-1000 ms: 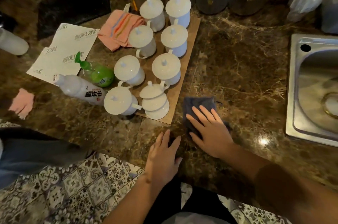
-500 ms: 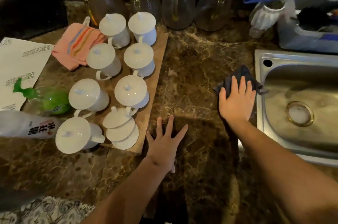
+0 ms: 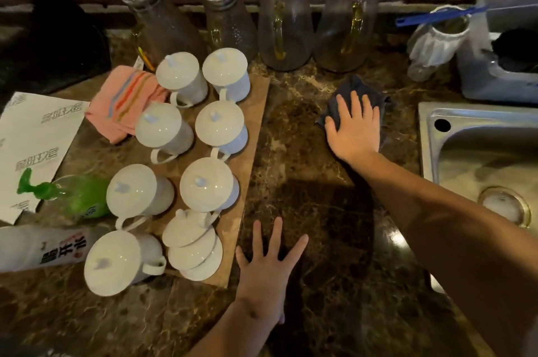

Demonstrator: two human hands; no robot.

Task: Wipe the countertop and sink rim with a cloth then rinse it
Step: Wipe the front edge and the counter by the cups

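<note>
**Wiping the marble worktop, cloth up near the sink**

Right hand (image 3: 356,129) is flat, fingers (image 3: 353,103) spread wide, pressing the dark grey soft cloth (image 3: 356,87) onto the brown marble worktop (image 3: 320,284), upper right of centre, near the steel sink rim (image 3: 425,135). Left hand (image 3: 266,266) just braces, splayed, holding nothing. Cloth looks limp and light, probably bunches, so I'd keep the palm flat on the middle
</note>
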